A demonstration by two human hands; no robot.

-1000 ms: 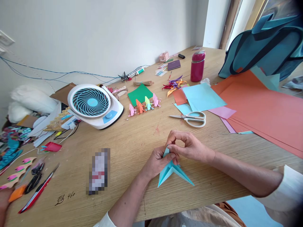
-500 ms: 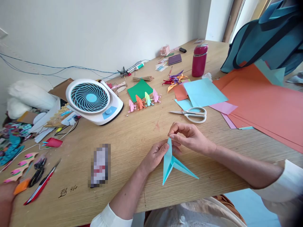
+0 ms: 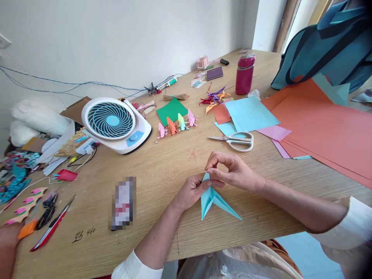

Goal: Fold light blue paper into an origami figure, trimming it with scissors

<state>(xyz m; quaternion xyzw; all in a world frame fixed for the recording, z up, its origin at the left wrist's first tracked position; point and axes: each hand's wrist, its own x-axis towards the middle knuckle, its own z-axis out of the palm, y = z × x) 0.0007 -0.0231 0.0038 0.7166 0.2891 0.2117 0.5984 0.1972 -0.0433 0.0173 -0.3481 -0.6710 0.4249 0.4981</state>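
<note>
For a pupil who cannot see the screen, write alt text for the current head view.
A left hand holds a folded blue paper at a wooden table, the right hand pinching its top tip. Beyond are scissors, four paper figures and a white fan.

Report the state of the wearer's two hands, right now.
Left hand: closed, holding the folded blue paper.
Right hand: fingers closed, pinching the paper's upper tip.

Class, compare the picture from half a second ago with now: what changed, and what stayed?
The left hand has moved its thumb rightward across the front of the folded blue paper, whose lower points have tipped slightly up in view. Nothing was let go: the right hand still pinches the top. Scissors, fan and small paper figures stayed put.
</note>
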